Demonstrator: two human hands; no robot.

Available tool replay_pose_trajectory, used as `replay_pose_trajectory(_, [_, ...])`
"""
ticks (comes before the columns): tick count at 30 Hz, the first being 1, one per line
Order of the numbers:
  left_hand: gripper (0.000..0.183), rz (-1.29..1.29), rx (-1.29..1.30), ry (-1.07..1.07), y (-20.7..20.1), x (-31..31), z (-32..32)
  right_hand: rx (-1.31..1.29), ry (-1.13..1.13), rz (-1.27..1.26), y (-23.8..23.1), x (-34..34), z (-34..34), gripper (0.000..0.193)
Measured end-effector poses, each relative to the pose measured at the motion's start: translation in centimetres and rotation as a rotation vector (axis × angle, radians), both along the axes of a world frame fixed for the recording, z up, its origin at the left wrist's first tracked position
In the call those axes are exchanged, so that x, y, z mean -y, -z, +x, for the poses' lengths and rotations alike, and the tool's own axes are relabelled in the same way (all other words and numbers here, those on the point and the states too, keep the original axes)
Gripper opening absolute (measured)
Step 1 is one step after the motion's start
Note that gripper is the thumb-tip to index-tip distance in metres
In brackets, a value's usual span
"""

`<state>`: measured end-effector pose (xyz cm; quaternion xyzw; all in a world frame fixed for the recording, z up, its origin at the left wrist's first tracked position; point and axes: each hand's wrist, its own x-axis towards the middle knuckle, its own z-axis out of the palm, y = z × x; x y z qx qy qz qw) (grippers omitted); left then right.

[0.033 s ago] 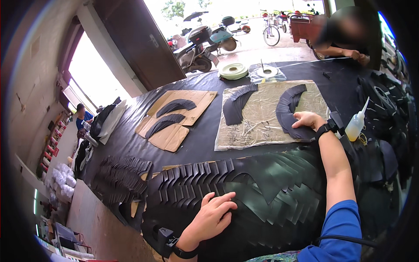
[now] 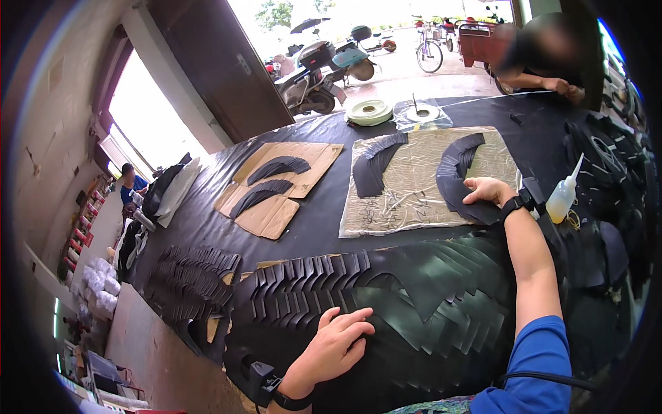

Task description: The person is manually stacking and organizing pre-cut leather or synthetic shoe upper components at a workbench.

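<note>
My right hand (image 2: 488, 191) is at the near right end of a curved fan of thin black pieces (image 2: 452, 169), with thumb and forefinger closed at its edge. That fan lies on a board wrapped in clear film (image 2: 414, 207), with a second black fan (image 2: 378, 165) to its left. Nearer to me, my left hand (image 2: 339, 343) hovers over or rests on overlapping black pieces (image 2: 441, 338), its fingers loosely bent and apart, nothing visible in them. Rows of folded black strips (image 2: 296, 297) lie just beyond it. Any contact under its fingertips is hidden.
Two more black fans lie on brown cardboard (image 2: 272, 214) at left. A glue bottle with a long nozzle (image 2: 562, 199) stands right of my right wrist, near piled black material (image 2: 607, 159). Tape rolls (image 2: 369, 112) are at the far edge. A person (image 2: 548, 62) leans over the far right corner.
</note>
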<state>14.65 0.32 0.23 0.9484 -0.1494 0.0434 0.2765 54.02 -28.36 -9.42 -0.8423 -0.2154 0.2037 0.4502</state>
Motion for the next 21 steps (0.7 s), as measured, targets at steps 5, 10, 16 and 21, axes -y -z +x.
replay_pose_trajectory(5, [0.020,-0.031,-0.038,0.032,0.6,0.0,-1.4,-0.050,0.032,-0.193,-1.9,-2.7,-0.5,0.070])
replay_pose_trajectory(10, [0.021,-0.107,-0.039,0.037,1.0,0.6,-1.4,0.204,0.233,-0.161,-0.1,-4.8,-0.6,0.069])
replay_pose_trajectory(16, [0.042,-0.801,-0.231,-0.104,1.7,-0.1,-2.7,-0.268,-0.359,0.621,-7.9,-7.8,-6.4,0.049])
replay_pose_trajectory(21, [0.087,-1.567,-0.254,-0.027,4.4,-0.3,-1.8,-0.129,-0.822,0.357,-14.6,-10.5,-17.7,0.042])
